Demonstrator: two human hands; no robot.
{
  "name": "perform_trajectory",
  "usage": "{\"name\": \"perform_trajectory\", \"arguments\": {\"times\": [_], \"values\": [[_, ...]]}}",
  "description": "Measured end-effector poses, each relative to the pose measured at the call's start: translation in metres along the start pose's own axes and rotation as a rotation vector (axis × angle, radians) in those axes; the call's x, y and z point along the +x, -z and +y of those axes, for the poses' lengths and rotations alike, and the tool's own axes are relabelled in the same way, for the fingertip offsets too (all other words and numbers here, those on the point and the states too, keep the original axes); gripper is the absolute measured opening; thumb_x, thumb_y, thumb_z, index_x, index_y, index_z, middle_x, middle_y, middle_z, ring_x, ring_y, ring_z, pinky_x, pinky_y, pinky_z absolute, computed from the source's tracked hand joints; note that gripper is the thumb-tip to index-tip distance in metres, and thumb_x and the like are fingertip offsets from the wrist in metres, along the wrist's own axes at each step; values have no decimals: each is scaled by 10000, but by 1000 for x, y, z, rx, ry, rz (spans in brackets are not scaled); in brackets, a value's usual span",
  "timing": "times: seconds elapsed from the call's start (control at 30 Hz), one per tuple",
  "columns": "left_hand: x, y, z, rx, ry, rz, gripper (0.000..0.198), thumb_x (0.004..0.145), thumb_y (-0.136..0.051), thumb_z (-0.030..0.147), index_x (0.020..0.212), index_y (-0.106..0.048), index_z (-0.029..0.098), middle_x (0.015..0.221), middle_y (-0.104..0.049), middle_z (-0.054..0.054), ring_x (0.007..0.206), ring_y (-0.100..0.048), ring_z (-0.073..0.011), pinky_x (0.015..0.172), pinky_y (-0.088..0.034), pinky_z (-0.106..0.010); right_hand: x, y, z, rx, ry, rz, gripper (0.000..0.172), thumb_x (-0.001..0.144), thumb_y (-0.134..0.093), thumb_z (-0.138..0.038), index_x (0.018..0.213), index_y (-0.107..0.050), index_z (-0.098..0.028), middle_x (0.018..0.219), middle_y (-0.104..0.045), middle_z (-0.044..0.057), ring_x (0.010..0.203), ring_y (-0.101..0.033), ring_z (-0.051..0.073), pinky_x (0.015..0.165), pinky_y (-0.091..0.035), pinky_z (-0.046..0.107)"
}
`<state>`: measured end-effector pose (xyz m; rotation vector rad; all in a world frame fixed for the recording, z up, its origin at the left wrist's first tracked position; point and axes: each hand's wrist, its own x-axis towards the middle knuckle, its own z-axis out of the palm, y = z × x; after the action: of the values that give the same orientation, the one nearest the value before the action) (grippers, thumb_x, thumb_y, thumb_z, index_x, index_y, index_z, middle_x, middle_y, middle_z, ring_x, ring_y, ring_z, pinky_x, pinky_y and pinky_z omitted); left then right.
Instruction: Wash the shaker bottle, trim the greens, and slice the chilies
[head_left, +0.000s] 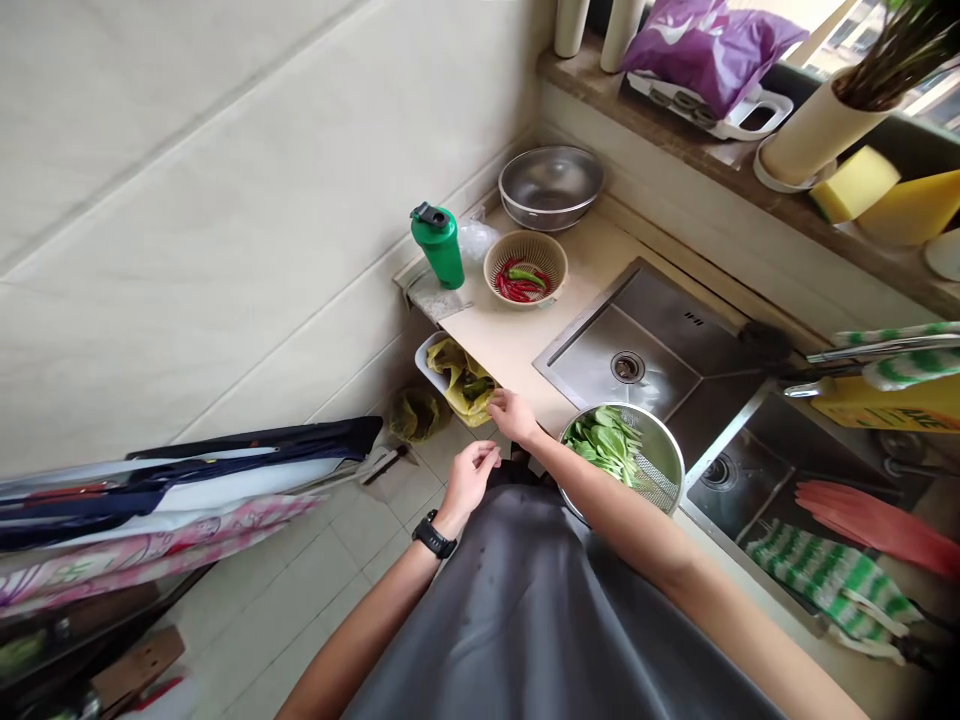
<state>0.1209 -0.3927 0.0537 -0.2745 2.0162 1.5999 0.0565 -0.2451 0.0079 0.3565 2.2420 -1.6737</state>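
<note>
My left hand (470, 484), with a black watch on its wrist, is held in front of my dark apron (487, 600). Its thumb and fingers are pinched together, and anything between them is too small to make out. Just above and to the right, my right hand (513, 415) is also closed in a pinch at the near edge of a bin (432, 360) lined with a yellow bag (454, 362). Dark green scraps lie in the bag. Under my right forearm, a metal colander (666, 448) holds green leaves (609, 440) at the counter's edge.
A double sink (660, 300) is on the right, with pink gloves (874, 515) and a striped cloth (825, 570) near it. On the counter stand a green shaker bottle (441, 245), a basket (551, 255) of chillies and a steel bowl (551, 190). Clothes (172, 500) hang at left.
</note>
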Motion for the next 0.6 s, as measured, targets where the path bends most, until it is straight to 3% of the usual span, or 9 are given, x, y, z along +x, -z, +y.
{"name": "perform_trajectory", "arguments": {"times": [0.2, 0.33, 0.5, 0.6], "values": [[16, -6, 13, -25, -26, -103, 271, 833, -741, 435, 881, -711, 170, 882, -753, -80, 833, -717, -206, 839, -555, -326, -77, 44, 3, 174, 56, -196, 222, 896, -651, -348, 1048, -734, -208, 960, -789, 45, 862, -756, 207, 812, -598, 319], [20, -16, 30, 44, -71, -211, 216, 873, -706, 384, 939, -732, 180, 960, -771, -94, 898, -730, -223, 871, -557, -334, -103, 64, 0, 156, 57, -81, 196, 892, -640, -293, 1031, -750, -209, 968, -793, 47, 869, -752, 208, 826, -586, 322], [21, -32, 48, 212, -141, -306, 155, 885, -681, 331, 924, -752, 198, 950, -782, -83, 881, -725, -228, 841, -555, -317, -119, 79, -6, -67, 65, 29, 181, 918, -609, -291, 927, -771, -210, 792, -763, 30, 649, -654, 166, 661, -515, 287], [21, -41, 55, 278, -195, -352, 142, 887, -670, 315, 918, -756, 206, 928, -782, -73, 854, -719, -224, 815, -552, -305, -127, 84, -6, -86, 59, 95, 182, 924, -605, -286, 905, -768, -208, 760, -749, 29, 634, -633, 159, 646, -495, 277]]}}
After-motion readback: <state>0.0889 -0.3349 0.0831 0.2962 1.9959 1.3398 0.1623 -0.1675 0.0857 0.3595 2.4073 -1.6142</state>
